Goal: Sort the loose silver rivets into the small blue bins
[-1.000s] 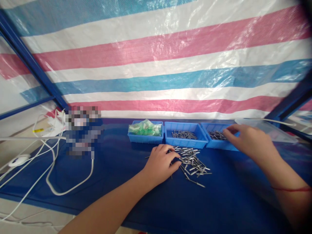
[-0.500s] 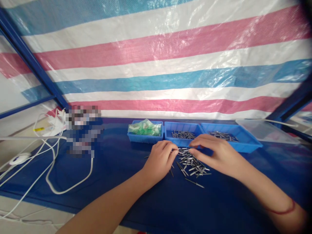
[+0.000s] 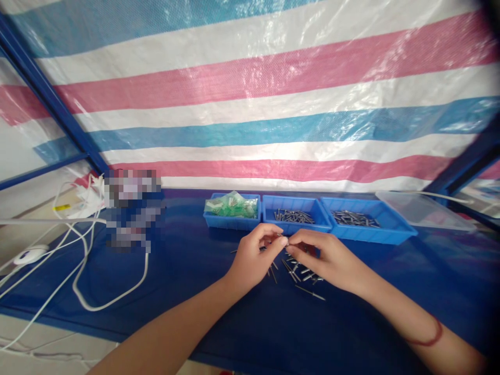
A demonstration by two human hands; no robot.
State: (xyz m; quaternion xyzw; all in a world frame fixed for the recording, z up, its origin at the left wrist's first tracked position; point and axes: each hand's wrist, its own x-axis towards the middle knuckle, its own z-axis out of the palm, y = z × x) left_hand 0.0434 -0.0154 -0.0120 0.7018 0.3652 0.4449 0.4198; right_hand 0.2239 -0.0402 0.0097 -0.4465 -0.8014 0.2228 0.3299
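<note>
Both my hands meet over a loose pile of metal blind rivets point(image 3: 289, 270) on the blue tabletop. My left hand point(image 3: 250, 258) is closed in a pinch, with small shiny metal of a blind rivet showing at its thumb and fingertips. My right hand point(image 3: 332, 260) brings its thumb and index finger together at that same metal piece, touching it from the right. How many rivets lie between the fingertips is hidden. One separate blind rivet point(image 3: 310, 293) lies in front of the pile, and a few more stick out under my left hand.
Behind my hands stand a blue bin with green plastic bags point(image 3: 232, 207), a middle blue bin point(image 3: 269, 221) of rivets and a right blue bin point(image 3: 394, 232) of rivets. A clear plastic lid point(image 3: 433, 211) lies at the right. White cables point(image 3: 84, 291) tangle on the left.
My right hand has moved left and down from over the pile's right side to my left fingertips, its fingers closing. The left hand stays nearly in place, its thumb extended more.
</note>
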